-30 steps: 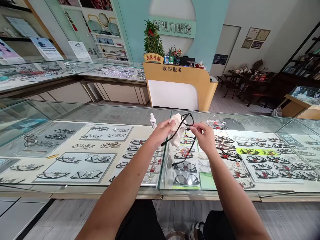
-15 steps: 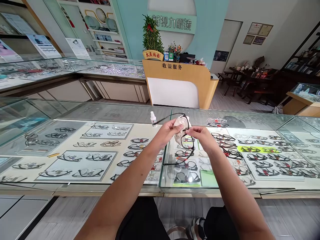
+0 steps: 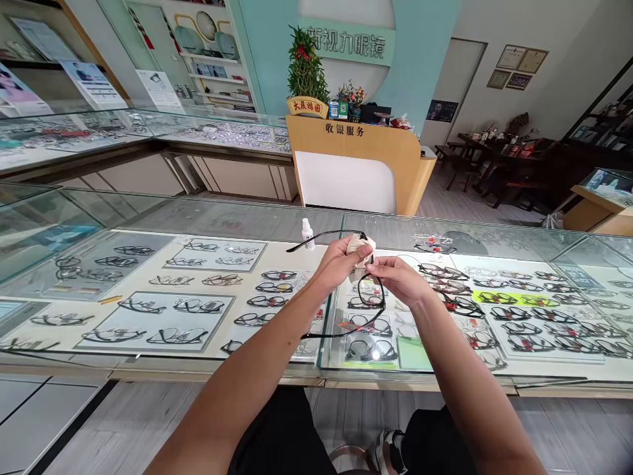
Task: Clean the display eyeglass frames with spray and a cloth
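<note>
Both hands [image 3: 340,262] [image 3: 399,280] partly hide eyeglasses [image 3: 370,293].

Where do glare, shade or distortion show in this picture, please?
Head view, near edge: white glare over black-framed spectacles inside the clear glass display case; head view, upper right: the pale grey door leans, likely wide-angle distortion, and shade dulls the dark wooden table; head view, centre: the held black-rimmed spectacles look fairly sharp.

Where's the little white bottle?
In the head view, the white bottle stands on the glass display case, left of centre, just beyond the left hand.
</note>
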The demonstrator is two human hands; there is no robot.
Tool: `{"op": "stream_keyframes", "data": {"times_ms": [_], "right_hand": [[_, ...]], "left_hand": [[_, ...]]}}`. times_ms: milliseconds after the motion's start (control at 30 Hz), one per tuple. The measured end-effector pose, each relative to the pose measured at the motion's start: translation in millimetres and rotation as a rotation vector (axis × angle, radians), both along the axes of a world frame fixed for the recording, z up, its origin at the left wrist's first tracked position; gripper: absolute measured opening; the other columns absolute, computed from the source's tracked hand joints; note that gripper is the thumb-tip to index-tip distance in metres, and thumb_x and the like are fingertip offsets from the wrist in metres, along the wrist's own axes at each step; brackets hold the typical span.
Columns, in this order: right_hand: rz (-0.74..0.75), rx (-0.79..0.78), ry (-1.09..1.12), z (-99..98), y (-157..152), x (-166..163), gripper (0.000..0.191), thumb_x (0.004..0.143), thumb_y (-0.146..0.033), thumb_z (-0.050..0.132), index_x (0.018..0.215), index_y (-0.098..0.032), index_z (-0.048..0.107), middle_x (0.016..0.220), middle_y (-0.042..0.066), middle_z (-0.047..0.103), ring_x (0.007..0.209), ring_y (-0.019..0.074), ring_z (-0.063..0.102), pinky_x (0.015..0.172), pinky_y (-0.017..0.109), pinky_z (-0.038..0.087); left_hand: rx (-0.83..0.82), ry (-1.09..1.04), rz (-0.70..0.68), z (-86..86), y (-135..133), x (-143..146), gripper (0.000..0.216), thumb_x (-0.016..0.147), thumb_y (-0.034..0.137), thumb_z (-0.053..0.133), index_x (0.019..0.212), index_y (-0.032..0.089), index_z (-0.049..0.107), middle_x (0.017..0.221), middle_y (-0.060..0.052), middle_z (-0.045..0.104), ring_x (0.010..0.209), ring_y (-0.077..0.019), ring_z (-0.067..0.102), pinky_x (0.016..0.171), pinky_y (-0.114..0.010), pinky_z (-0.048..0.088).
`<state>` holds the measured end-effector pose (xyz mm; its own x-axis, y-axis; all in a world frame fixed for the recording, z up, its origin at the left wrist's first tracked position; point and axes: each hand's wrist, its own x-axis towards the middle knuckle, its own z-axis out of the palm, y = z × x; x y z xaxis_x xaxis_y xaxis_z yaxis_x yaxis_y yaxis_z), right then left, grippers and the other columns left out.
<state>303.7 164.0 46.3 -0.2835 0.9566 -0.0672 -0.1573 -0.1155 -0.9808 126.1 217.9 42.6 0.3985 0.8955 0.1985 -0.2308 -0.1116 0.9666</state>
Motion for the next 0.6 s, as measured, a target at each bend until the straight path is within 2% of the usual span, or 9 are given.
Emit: {"op": "stream_keyframes", "data": {"times_ms": [67, 167, 267, 400, 500, 600], "right_hand": [[-0.023, -0.001, 0.028, -0.6, 0.9, 0.1, 0.043, 0.067, -0.056, 0.097, 0.070, -0.020, 0.073, 0.066, -0.002, 0.057, 0.063, 0.0128, 0.039, 0.064, 0.032, 0.028], [-0.059, -0.014, 0.085, -0.8, 3.0, 1.8, 0.040, 0.068, -0.054, 0.097, 0.073, -0.020, 0.077, 0.065, -0.002, 0.057, 0.062, 0.0124, 0.036, 0.063, 0.032, 0.027], [-0.096, -0.024, 0.125, -1.9, 5.9, 4.1, 0.039, 0.067, -0.053, 0.098, 0.075, -0.019, 0.080, 0.066, -0.001, 0.059, 0.061, 0.0118, 0.036, 0.061, 0.031, 0.028], [-0.088, -0.056, 0.163, -5.8, 9.5, 4.6, 0.039, 0.063, -0.051, 0.100, 0.074, -0.018, 0.081, 0.072, 0.001, 0.065, 0.063, 0.0112, 0.040, 0.061, 0.030, 0.032], [-0.053, -0.074, 0.189, -7.7, 10.5, 3.0, 0.038, 0.062, -0.047, 0.101, 0.073, -0.018, 0.081, 0.073, 0.001, 0.066, 0.063, 0.0103, 0.041, 0.061, 0.029, 0.032], [-0.028, -0.084, 0.194, -6.9, 9.7, 0.9, 0.037, 0.063, -0.048, 0.101, 0.072, -0.018, 0.081, 0.069, -0.001, 0.063, 0.062, 0.0096, 0.039, 0.060, 0.029, 0.030]], "left_hand": [[0.024, 0.006, 0.040, -2.2, 0.7, 0.4, 0.058, 0.079, 0.073, 0.083, 0.079, 0.018, 0.064, 0.068, 0.002, 0.056, 0.060, -0.0109, 0.045, 0.057, -0.027, 0.035], [0.047, 0.013, 0.049, -5.2, 4.9, -2.0, 0.060, 0.085, 0.075, 0.076, 0.077, 0.018, 0.063, 0.068, 0.002, 0.054, 0.062, -0.0111, 0.044, 0.061, -0.027, 0.035], [-0.014, -0.014, -0.051, -4.7, 9.4, -6.7, 0.056, 0.082, 0.070, 0.082, 0.084, 0.017, 0.065, 0.071, 0.002, 0.055, 0.065, -0.0117, 0.047, 0.064, -0.027, 0.037], [-0.064, -0.032, -0.163, -0.3, 10.4, -10.7, 0.052, 0.069, 0.052, 0.097, 0.094, 0.018, 0.067, 0.079, 0.002, 0.062, 0.071, -0.0125, 0.053, 0.069, -0.026, 0.041], [-0.045, 0.039, -0.119, 0.3, 8.0, -8.6, 0.052, 0.064, 0.046, 0.099, 0.097, 0.018, 0.069, 0.086, 0.000, 0.068, 0.077, -0.0145, 0.059, 0.072, -0.026, 0.044], [-0.010, 0.069, -0.036, -2.5, 4.8, -3.2, 0.052, 0.066, 0.053, 0.097, 0.092, 0.018, 0.069, 0.081, 0.001, 0.067, 0.073, -0.0144, 0.057, 0.069, -0.026, 0.043]]}}
